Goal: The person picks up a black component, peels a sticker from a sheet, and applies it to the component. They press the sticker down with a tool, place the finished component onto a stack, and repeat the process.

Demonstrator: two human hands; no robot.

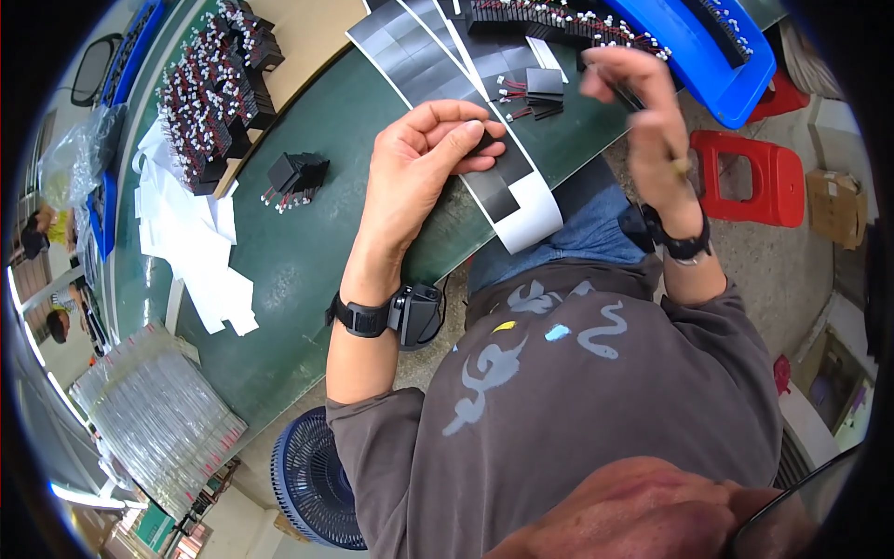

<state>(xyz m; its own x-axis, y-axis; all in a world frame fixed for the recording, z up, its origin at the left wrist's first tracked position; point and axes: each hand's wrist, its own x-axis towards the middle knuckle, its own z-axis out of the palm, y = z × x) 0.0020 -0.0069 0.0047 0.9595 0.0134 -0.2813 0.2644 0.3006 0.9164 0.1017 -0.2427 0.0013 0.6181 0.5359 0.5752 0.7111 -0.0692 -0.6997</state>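
Note:
My left hand (428, 154) is closed in a pinch over a long white backing strip (529, 224) that carries black rectangular pads. Between thumb and fingers is a small black piece (485, 143), mostly hidden by them. My right hand (656, 140) is raised off the table's edge and smeared by motion; whether it holds anything I cannot make out. Between the hands, beside the strip, lies a small group of flat black blocks (544, 84) with red and black wires and white connectors. Another cluster of black blocks (298, 172) stands left of my left hand.
Many wired black blocks (209, 93) crowd a board at the far left. White paper strips (191, 238) lie near stacked clear trays (158, 410). A blue bin (736, 98) sits at the far right, above a red stool (787, 182). A fan (312, 480) stands below the green table (279, 359).

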